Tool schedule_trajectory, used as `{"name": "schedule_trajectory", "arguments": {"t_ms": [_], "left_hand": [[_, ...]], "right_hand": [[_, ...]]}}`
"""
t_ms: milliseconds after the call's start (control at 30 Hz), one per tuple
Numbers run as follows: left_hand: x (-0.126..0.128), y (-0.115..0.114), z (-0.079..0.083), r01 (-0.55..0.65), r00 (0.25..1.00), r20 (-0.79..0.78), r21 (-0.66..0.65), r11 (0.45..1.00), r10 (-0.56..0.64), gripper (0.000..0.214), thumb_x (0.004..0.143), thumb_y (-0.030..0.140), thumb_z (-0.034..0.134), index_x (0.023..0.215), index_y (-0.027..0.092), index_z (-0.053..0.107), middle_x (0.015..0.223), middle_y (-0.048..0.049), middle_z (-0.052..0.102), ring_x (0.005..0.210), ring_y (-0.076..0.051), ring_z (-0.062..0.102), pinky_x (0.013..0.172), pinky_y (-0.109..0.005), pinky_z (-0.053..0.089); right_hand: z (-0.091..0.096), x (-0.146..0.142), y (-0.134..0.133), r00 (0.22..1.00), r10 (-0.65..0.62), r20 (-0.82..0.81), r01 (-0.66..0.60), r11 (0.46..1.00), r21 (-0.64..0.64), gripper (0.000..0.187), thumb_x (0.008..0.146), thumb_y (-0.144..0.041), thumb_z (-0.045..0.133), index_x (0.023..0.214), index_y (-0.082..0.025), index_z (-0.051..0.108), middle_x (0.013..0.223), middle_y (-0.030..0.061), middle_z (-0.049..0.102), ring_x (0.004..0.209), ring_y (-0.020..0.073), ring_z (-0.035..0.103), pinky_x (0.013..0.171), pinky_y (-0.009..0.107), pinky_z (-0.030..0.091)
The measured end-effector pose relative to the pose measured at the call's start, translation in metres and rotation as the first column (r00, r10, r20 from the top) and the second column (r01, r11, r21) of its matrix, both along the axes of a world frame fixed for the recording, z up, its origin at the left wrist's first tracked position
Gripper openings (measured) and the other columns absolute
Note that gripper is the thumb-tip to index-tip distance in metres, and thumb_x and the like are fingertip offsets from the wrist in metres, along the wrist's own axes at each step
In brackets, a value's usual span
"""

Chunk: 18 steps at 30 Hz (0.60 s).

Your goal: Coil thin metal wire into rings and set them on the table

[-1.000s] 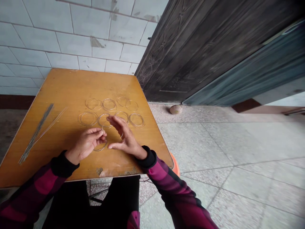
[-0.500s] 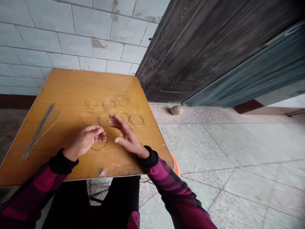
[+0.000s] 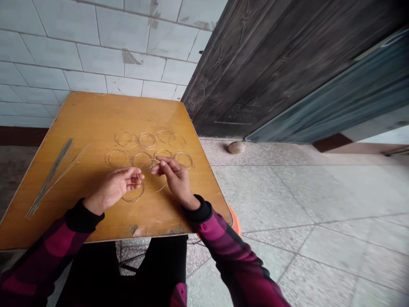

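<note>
Your left hand (image 3: 111,189) and right hand (image 3: 175,179) pinch a wire loop (image 3: 133,201) on the wooden table (image 3: 96,123), beside 8 wire rings (image 3: 142,153); tiled wall (image 3: 96,51) behind.

Colour log, clock bearings from table centre. Tabletop (image 3: 96,128): honey-orange, fine wood grain, pale chips at 6 o'clock. Wire rings (image 3: 147,140): pale gold, silvery glints. Straight wire bundle (image 3: 49,179), 9 o'clock: dull grey. Sleeves (image 3: 220,238): magenta-and-black check; cuffs (image 3: 83,215) plain black. Trousers (image 3: 159,264), 6 o'clock: black. Stool rim (image 3: 235,221), 4 o'clock: orange. Wall tiles (image 3: 96,42), 12 o'clock: pale blue-white grid, grey joints. Door (image 3: 255,72), 2 o'clock: charcoal, carved diamond pattern. Floor tiles (image 3: 287,200), 3 o'clock: speckled grey.
</note>
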<state>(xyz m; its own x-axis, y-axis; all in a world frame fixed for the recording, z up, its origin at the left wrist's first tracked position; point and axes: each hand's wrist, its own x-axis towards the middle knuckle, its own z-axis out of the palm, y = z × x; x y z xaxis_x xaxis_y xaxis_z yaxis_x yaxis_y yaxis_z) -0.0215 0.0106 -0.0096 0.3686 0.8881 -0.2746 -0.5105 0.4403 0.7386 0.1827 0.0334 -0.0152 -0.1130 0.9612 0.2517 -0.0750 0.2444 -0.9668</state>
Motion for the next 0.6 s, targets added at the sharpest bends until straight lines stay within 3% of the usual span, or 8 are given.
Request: {"name": "schedule_trajectory", "arguments": {"t_ms": [333,600], "left_hand": [[0.018,-0.015,-0.012,0.091,0.993,0.077,-0.080,0.993,-0.085,0.019,0.071,0.022,0.082,0.085,0.012,0.072,0.091,-0.0085,0.073,0.077,-0.012,0.064,0.073,-0.024,0.048],[0.017,-0.014,-0.011,0.055,0.992,0.115,-0.038,0.998,-0.050,0.025,0.067,0.030,0.086,0.080,0.013,0.072,0.076,-0.0052,0.071,0.067,-0.010,0.063,0.064,-0.021,0.049]], "right_hand": [[-0.002,-0.004,-0.002,0.992,-0.101,-0.072,0.102,0.995,0.000,0.027,0.091,-0.045,0.061,0.105,-0.023,0.067,0.082,0.0012,0.075,0.069,0.0139,0.072,0.066,0.030,0.059],[0.004,-0.006,-0.009,0.999,0.016,-0.032,-0.017,1.000,-0.013,0.026,0.091,-0.045,0.061,0.101,-0.022,0.066,0.073,-0.0006,0.073,0.065,0.0125,0.069,0.065,0.027,0.056]]}}
